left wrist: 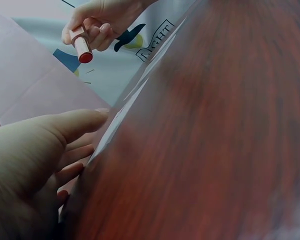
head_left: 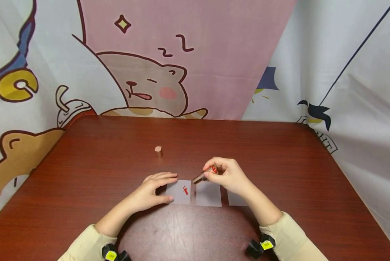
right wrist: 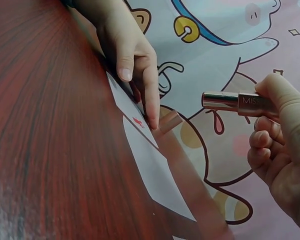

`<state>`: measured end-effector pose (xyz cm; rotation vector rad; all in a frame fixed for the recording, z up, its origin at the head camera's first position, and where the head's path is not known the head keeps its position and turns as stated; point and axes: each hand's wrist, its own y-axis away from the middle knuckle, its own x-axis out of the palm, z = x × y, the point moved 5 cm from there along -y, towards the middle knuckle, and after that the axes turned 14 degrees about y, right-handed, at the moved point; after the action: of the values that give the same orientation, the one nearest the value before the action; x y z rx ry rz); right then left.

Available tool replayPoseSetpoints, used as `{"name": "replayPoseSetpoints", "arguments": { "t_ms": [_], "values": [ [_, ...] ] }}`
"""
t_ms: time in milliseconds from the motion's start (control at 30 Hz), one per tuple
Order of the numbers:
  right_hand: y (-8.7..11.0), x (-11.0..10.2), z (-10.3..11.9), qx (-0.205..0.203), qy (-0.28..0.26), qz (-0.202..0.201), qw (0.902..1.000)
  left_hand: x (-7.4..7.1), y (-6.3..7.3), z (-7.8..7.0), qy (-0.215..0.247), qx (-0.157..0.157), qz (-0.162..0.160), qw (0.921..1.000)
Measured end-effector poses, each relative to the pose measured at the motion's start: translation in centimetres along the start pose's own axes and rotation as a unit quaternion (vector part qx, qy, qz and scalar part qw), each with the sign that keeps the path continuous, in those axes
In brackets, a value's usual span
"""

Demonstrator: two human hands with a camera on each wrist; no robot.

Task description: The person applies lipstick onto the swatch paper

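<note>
My right hand (head_left: 229, 175) pinches a metallic rose-brown lipstick (head_left: 199, 177) between thumb and fingers, held above the papers and slanting down to the left. The left wrist view shows a red end on this lipstick (left wrist: 82, 46); lettering is on its side in the right wrist view. My left hand (head_left: 150, 192) has its fingers and thumb extended at the left edge of a small white paper (head_left: 178, 197), which bears a red mark (head_left: 185, 190). Just right of it, below the lipstick, lies a plain white paper (head_left: 209, 195).
A third white paper (head_left: 236, 200) lies partly hidden under my right forearm. Beyond my left hand stands the lipstick cap (head_left: 158, 152). The dark reddish wooden table (head_left: 100, 156) reaches back to a cartoon-printed curtain (head_left: 227, 54).
</note>
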<state>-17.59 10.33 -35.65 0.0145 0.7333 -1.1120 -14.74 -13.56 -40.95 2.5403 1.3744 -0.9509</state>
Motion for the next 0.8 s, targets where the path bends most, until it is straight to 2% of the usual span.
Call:
{"name": "replayPoseSetpoints", "arguments": {
  "t_ms": [267, 467, 667, 800],
  "values": [
    [0.5, -0.7, 0.1, -0.021, 0.01, -0.012, 0.9997, 0.0, -0.3, 0.0, 0.008, 0.001, -0.041, 0.9991],
    [0.9, -1.1, 0.0, -0.016, 0.02, -0.025, 0.9994, 0.2, -0.7, -0.2, 0.007, 0.028, -0.072, 0.997],
    [1.2, -1.6, 0.6, -0.014, 0.031, -0.031, 0.9989, 0.6, -1.2, -0.6, 0.014, 0.053, -0.082, 0.9951],
    [1.5, -1.9, 0.3, -0.017, 0.022, -0.036, 0.9989, 1.0, -1.6, -0.7, 0.01, 0.065, -0.083, 0.9943]
  ]
}}
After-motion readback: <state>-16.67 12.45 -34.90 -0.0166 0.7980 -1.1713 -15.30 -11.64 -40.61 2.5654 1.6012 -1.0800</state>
